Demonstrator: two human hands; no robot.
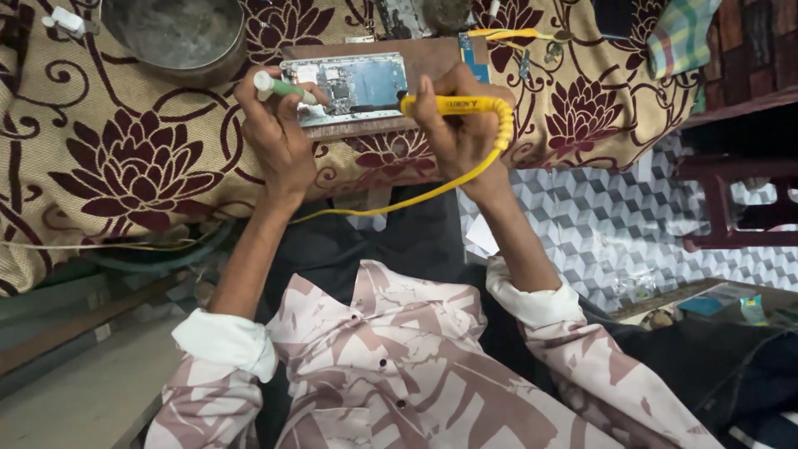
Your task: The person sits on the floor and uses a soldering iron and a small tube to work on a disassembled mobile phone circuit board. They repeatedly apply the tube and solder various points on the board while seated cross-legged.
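The opened phone (345, 87) is on the wood board (432, 58), w/ a green-tipped tool (278, 86) gripped tight by the left hand (278, 137) & a yellow iron (453, 106) by the right hand (457, 125); both tips are best kept steady.

Around the opened phone (353, 87), bare patterned cloth (125, 166) lies open to its left and lower right. Just up-left of the phone a metal bowl (179, 33) blocks the way. Behind and right of it, small parts (549, 46) crowd the counter. A yellow cable (416, 195) trails below it.
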